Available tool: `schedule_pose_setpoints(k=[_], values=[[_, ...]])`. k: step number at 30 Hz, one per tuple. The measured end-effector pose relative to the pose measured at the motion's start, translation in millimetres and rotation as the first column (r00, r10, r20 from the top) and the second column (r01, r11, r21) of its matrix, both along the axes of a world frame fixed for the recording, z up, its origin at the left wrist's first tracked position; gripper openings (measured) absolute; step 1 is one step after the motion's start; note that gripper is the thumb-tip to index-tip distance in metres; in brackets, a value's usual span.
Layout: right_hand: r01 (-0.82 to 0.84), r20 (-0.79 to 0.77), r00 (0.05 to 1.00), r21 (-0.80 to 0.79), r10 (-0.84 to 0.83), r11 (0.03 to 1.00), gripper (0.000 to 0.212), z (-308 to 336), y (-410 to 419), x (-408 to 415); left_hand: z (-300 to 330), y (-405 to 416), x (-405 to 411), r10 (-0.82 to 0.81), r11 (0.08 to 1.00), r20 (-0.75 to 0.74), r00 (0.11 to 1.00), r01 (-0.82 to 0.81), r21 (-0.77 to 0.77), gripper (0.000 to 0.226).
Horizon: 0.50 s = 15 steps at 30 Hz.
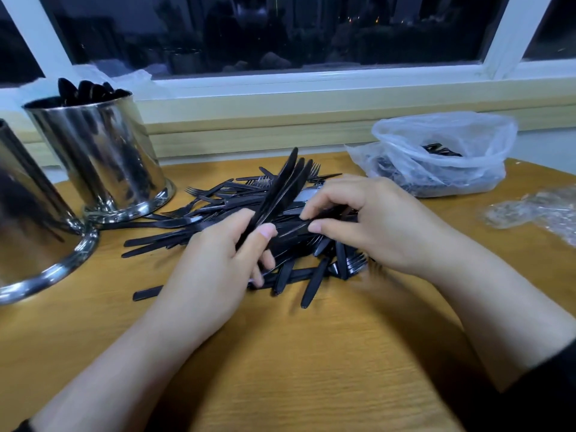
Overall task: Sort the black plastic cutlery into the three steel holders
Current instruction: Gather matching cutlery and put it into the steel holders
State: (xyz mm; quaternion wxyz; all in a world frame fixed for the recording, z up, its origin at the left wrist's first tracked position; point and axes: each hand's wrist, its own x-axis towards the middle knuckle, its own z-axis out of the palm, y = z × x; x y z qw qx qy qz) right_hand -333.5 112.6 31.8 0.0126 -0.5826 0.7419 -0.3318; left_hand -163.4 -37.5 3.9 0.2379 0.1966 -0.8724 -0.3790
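A wooden table (pixel 311 369) fills the lower view, its near half bare apart from the person's two forearms crossing it. Its far edge meets a pale sill below a dark window (pixel 280 32). At the left edge of the view stands a steel holder (pixel 28 219), cut off by the frame, its flared base touching that of a second steel holder (pixel 103 157) behind it — this one carries black spoons (pixel 84 90) whose bowls rise above the rim. No third holder can be seen.

On the far right of the table sits a clear plastic bag (pixel 442 151), open at the top, with more black cutlery inside; crumpled clear wrap (pixel 536 210) lies near the right edge. Between bag and holders, mid-table, sprawls the pile of black cutlery (pixel 218 213) — forks and knives tangled, stray handles reaching left to the holders' bases and forward toward the person.

The left hand (pixel 218 263) grips a bunch of knives (pixel 283 188) by the handles, blades fanning up and away. The right hand (pixel 374 219), just beside it, has curled fingers pinching a piece in the pile; which kind cannot be told.
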Motion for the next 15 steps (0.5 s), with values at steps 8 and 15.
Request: schedule_pose_setpoints(k=[8,15], values=[[0.306,0.163,0.947,-0.189,-0.278,0.933,0.013,15.7,40.7,-33.0,-0.6,-2.3,2.2,0.045,0.999,0.1,0.994,-0.043,-0.028,0.033],[0.145,0.155,0.973,0.158,-0.169,0.977,0.009,7.2,32.5,-30.4,2.7,-0.2,4.1,0.044,0.994,0.142,0.989,-0.029,-0.108,0.039]])
